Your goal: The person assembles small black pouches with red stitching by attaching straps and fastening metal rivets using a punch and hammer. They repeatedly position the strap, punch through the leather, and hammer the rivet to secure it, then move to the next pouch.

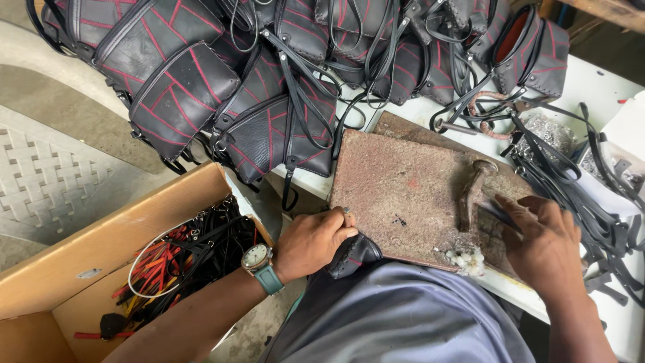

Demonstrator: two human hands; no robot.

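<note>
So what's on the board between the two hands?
In the head view, a rusty old metal hammer lies on the worn reddish-brown board between the left hand and the right hand.

Small black pouch and rusty hammer at your hands

Your left hand (310, 240) grips a small black stitched pouch (352, 255) at the near edge of the rusted plate (403, 195); your right hand (545, 245) lies beside the rusty hammer (474, 191), which rests flat on that plate.

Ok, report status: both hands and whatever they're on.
Left hand gripping black pouch at slab edge. Right hand flat on slab beside hammer. White clump sits between hands.
</note>
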